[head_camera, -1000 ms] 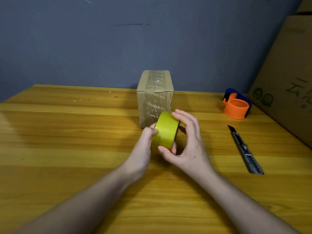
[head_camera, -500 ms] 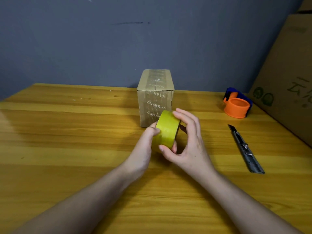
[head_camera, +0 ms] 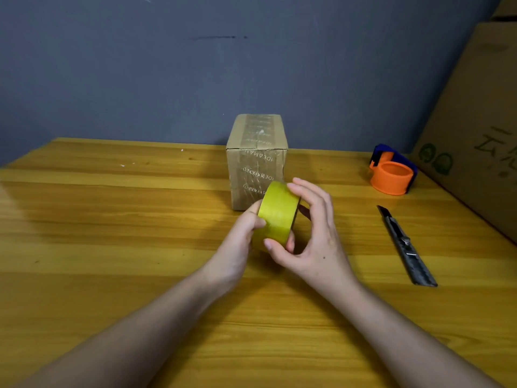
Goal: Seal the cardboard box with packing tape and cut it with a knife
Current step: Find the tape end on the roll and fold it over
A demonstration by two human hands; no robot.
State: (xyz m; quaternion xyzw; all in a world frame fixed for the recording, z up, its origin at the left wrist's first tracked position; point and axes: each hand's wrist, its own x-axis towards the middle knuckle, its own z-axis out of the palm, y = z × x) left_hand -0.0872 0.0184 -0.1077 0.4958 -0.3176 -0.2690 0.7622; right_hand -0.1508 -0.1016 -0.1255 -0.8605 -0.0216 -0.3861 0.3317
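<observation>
Fingers of both hands grip the tape roll above the table, just before the cardboard box: left hand at its rim, right hand spanning it. Roll looks light, stiff, slick-faced (hold by edges). Knife lies well right.

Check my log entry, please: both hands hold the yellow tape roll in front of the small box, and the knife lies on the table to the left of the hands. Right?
Not quite. The head view shows the knife lying on the table to the right of the hands, not the left. The rest stands: the left hand and right hand hold the yellow tape roll in front of the small box.
</observation>
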